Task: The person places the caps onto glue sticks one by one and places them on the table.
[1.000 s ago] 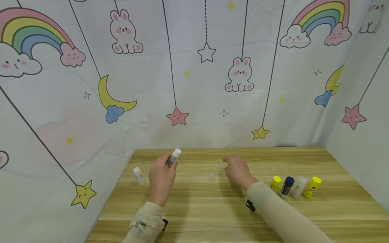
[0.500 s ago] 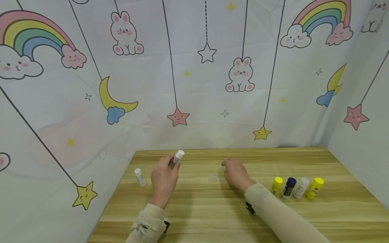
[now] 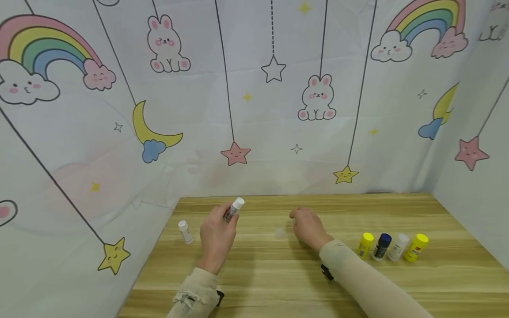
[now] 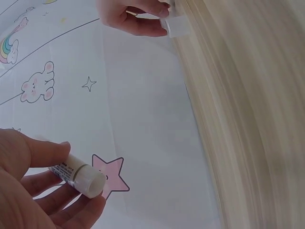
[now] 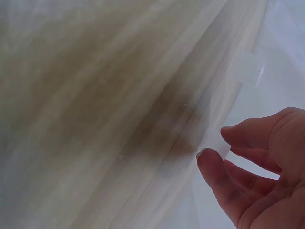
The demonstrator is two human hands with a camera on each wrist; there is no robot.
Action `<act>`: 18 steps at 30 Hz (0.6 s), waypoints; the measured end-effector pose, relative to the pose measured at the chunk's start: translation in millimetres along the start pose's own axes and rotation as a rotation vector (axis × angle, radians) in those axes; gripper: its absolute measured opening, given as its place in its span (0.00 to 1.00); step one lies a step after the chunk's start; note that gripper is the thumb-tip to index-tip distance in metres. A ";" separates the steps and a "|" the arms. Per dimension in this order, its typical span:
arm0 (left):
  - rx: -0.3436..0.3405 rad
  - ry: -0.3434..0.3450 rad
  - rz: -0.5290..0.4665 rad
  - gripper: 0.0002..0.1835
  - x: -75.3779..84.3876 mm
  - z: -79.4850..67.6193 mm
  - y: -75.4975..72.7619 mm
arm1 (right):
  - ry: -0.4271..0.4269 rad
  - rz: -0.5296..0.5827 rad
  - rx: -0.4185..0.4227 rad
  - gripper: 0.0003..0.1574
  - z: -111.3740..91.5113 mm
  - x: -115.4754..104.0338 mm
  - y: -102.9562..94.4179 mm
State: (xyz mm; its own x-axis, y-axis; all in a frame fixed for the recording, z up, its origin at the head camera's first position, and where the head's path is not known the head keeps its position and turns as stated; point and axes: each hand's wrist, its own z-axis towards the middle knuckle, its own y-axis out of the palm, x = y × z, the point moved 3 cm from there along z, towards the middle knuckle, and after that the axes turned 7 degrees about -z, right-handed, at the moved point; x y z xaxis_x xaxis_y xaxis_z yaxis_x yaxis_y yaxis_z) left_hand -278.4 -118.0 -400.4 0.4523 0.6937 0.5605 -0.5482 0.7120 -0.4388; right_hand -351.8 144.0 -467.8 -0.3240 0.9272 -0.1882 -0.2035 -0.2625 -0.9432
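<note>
My left hand [image 3: 218,236] grips a glue stick [image 3: 233,210] with a white cap, tilted above the table; its printed label shows in the left wrist view. Thumb and curled fingers lie round its body. Low over the table, my right hand [image 3: 309,227] pinches a small translucent cap [image 5: 215,141] between thumb and fingertip. In the head view that cap is mostly hidden by the fingers. A second translucent cap [image 3: 280,232] rests on the wood just left of the right hand. To the left of my left hand stands another white glue stick [image 3: 185,232].
On the right side of the wooden table [image 3: 262,287] several glue sticks stand in a row: a yellow one [image 3: 365,245], a dark blue-capped one [image 3: 382,246], a white one [image 3: 399,247] and a larger yellow one [image 3: 416,247]. A patterned cloth wall [image 3: 270,106] rises behind the table.
My right hand has closed its fingers on the far translucent cap, which was more visible beside them one second ago. The left hand keeps its hold on the glue stick. The head view has shifted slightly.
</note>
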 end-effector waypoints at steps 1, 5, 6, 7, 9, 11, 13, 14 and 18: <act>-0.002 -0.001 -0.002 0.16 0.3 -0.4 0.0 | -0.003 0.001 0.004 0.17 -0.3 0.6 0.5; -0.018 -0.008 -0.004 0.17 1.2 -1.7 0.5 | -0.019 0.007 0.021 0.17 -1.2 2.6 0.6; -0.021 -0.010 -0.004 0.17 1.4 -1.8 0.6 | -0.022 0.007 0.025 0.17 -1.3 3.3 0.5; -0.024 -0.010 -0.002 0.17 1.7 -1.9 0.6 | -0.024 0.008 0.026 0.16 -1.2 3.9 0.5; -0.029 -0.011 0.000 0.17 2.6 -1.5 0.5 | -0.021 0.010 0.019 0.17 -1.2 5.0 0.0; -0.033 -0.011 0.002 0.17 3.4 -0.9 0.5 | -0.017 0.007 0.012 0.17 -1.1 5.7 -0.8; -0.035 -0.013 0.007 0.16 4.1 -0.5 0.2 | -0.012 0.010 0.002 0.17 -1.3 5.6 -2.5; -0.035 -0.014 0.008 0.16 4.4 -0.3 0.1 | -0.006 0.017 -0.006 0.17 -1.7 5.2 -3.6; -0.034 -0.018 0.011 0.16 4.8 -0.7 -0.3 | 0.006 0.048 -0.020 0.17 -3.9 2.5 -8.5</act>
State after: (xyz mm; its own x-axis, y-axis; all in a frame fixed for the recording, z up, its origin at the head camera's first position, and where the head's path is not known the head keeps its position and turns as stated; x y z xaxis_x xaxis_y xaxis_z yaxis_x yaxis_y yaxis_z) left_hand -275.6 -114.7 -398.0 0.4337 0.6994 0.5681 -0.5283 0.7081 -0.4685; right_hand -347.3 149.6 -461.3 -0.3273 0.9152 -0.2351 -0.1696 -0.3017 -0.9382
